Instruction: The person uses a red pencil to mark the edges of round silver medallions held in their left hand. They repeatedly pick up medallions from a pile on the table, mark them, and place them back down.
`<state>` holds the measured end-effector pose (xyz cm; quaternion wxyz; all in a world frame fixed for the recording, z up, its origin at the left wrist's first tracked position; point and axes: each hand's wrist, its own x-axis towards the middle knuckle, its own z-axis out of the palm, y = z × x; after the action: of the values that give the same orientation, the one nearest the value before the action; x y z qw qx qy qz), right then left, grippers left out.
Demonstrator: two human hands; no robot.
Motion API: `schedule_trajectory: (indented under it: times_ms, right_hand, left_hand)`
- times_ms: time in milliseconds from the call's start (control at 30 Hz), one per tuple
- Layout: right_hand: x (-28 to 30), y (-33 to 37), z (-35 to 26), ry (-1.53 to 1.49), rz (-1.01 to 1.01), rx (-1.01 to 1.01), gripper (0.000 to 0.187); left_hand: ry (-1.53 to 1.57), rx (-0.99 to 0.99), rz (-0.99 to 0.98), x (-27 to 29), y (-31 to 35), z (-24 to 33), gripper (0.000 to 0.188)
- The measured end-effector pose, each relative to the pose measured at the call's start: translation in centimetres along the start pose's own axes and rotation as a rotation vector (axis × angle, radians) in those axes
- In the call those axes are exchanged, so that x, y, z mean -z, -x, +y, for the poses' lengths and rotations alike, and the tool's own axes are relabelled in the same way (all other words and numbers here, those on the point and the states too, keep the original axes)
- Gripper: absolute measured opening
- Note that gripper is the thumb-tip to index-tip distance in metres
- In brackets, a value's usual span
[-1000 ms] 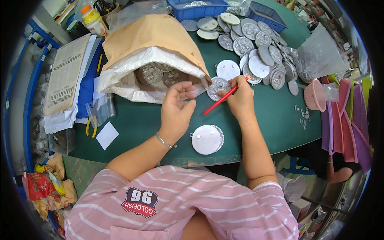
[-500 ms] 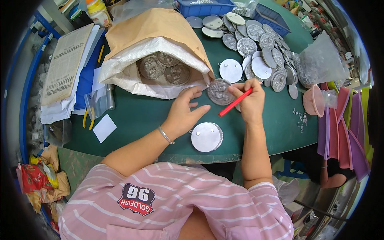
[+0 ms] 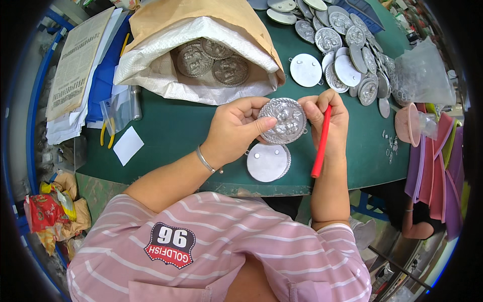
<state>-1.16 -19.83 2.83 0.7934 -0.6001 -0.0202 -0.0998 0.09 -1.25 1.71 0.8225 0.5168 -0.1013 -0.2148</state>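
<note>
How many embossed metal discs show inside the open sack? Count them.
3, all in the mouth of the sack: one at left, one at upper middle, one at right. More may lie hidden deeper inside.

The round silver metal disc (image 3: 283, 120) had a bumpy raised picture on it. The thin plastic stick (image 3: 320, 142) was red. The bench (image 3: 166, 131) was dark green. The shirt (image 3: 211, 246) had pink and white stripes.
</note>
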Motion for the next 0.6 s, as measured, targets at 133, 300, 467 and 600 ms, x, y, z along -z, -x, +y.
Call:
schedule_trajectory:
  times_ms: [133,300,467,600]
  right_hand:
    - [0.7,-0.2,-0.4,-0.066,-0.021,-0.077,0.025]
    - [0.7,-0.1,-0.1,0.062,-0.114,-0.030,0.037]
    - [0.8,-0.2,0.1,0.217,-0.139,0.047,0.037]
    - [0.6,-0.2,0.1,0.273,-0.123,0.132,0.037]
  left_hand:
    - [0.106,0.041,0.037,-0.1,-0.2,0.5,0.027]
    - [0.015,-0.138,0.096,0.2,-0.2,-0.4,0.018]
    - [-0.292,-0.285,0.097,0.3,0.1,-0.2,0.020]
    - [-0.302,-0.323,0.077,0.4,-0.1,-0.3,0.020]
